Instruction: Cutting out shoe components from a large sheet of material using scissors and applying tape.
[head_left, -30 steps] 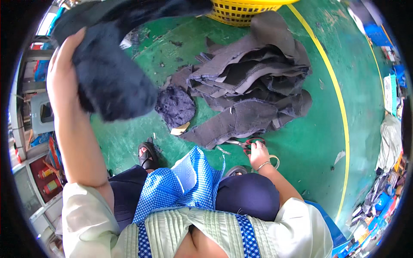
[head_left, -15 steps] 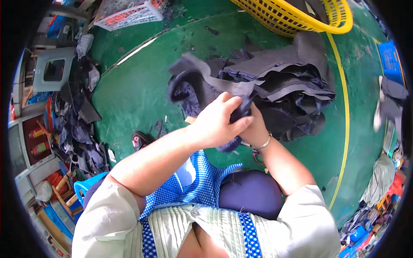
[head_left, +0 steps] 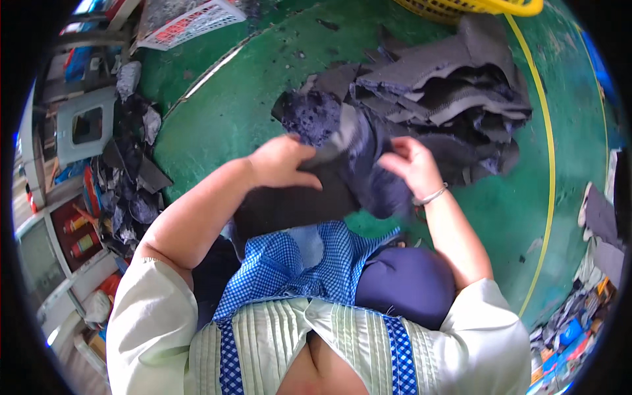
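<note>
A dark fabric piece (head_left: 289, 210) with a flat black-grey face lies over my knees. Joined to it or lying against it, a navy plush piece (head_left: 382, 187) is blurred by motion. My left hand (head_left: 282, 163) is over the dark fabric, thumb and fingers apart. My right hand (head_left: 418, 170) is at the right side of the plush, also with fingers apart. Just beyond my hands, on the floor, sits a layered heap of grey-backed fabric pieces (head_left: 447, 85), with a fuzzy navy piece (head_left: 309, 118) at its left end.
A yellow plastic basket (head_left: 487, 5) stands beyond the heap, and a white crate (head_left: 191, 26) is at the far left. Fabric scraps (head_left: 131, 191) pile up beside shelving on the left. More scraps (head_left: 573, 316) lie at the right. A yellow line (head_left: 548, 151) crosses the green floor.
My hands were close together, gripping the bunched fabric; now they are apart. The dark piece has come down flat across my knees. The view has shifted, so the basket shows less.
</note>
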The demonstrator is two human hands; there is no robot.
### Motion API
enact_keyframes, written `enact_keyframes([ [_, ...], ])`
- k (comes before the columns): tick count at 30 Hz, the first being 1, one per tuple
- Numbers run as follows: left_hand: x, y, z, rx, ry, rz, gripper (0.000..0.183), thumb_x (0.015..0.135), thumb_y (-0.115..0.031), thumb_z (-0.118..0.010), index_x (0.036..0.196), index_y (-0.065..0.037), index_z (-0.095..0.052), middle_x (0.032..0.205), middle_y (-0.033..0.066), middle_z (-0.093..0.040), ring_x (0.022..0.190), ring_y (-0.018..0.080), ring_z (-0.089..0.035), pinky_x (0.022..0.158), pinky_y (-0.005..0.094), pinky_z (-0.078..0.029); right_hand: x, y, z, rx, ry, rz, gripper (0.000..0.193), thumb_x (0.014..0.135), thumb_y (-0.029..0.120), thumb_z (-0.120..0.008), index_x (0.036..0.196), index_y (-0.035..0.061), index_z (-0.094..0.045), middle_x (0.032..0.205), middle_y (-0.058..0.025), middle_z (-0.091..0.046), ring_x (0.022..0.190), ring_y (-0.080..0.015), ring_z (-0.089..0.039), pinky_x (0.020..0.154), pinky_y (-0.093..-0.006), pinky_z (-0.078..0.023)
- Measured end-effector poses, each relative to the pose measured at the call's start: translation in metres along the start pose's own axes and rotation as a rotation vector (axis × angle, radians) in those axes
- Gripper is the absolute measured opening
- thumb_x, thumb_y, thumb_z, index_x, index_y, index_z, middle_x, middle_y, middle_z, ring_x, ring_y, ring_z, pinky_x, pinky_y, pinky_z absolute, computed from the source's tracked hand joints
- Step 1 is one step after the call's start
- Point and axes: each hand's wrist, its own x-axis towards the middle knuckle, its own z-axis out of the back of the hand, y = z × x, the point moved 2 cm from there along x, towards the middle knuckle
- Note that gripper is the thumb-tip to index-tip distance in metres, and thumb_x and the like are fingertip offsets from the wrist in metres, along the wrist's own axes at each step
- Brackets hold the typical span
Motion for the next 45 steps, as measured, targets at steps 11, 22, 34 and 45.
enact_keyframes([
  [11, -0.012, 0.059, 0.069, -0.187, 0.212, 0.129, 0.037, 0.068, -0.016, -0.076, 0.098, 0.002, -0.063, 0.085, 0.0097, -0.066, 0.083, 0.0156, -0.058, 0.075, 0.0316, -0.044, -0.200, -0.208, 0.120, -0.583, -1.007, -0.386, 0.035, 0.073, 0.033, -0.075, 0.088, 0.0049, -0.060, 0.080, -0.0091, -0.064, 0.072, -0.0228, -0.062, 0.068, -0.0352, -0.050],
  [22, -0.042, 0.084, 0.135, 0.003, 0.293, 0.396, 0.035, 0.062, -0.021, -0.077, 0.083, 0.002, -0.062, 0.072, 0.0006, -0.059, 0.069, 0.0114, -0.052, 0.061, 0.0318, -0.043, -0.138, -0.262, 0.124, -0.805, -0.672, -0.711, 0.042, 0.079, 0.047, -0.056, 0.084, 0.0069, -0.068, 0.090, -0.0179, -0.067, 0.083, -0.0354, -0.064, 0.072, -0.0450, -0.050],
  [34, -0.100, 0.309, -0.055, -0.160, -0.366, 0.639, 0.043, 0.071, -0.032, -0.075, 0.105, -0.007, -0.063, 0.093, 0.0137, -0.066, 0.090, 0.0297, -0.063, 0.077, 0.0376, -0.049, -0.058, 0.023, -0.003, -0.028, -0.289, -0.271, 0.007, 0.083, 0.000, -0.053, 0.080, 0.0055, -0.056, 0.087, -0.0060, -0.058, 0.070, -0.0152, -0.060, 0.064, -0.0260, -0.051],
  [45, -0.084, 0.227, -0.036, -0.409, -0.703, 0.278, 0.029, 0.079, -0.024, -0.069, 0.098, -0.006, -0.056, 0.095, 0.0069, -0.061, 0.097, 0.0215, -0.058, 0.090, 0.0367, -0.042, 0.078, 0.058, -0.268, 0.576, -0.123, -0.143, 0.016, 0.083, -0.002, -0.056, 0.099, -0.0021, -0.058, 0.103, -0.0131, -0.063, 0.095, -0.0217, -0.062, 0.084, -0.0314, -0.050],
])
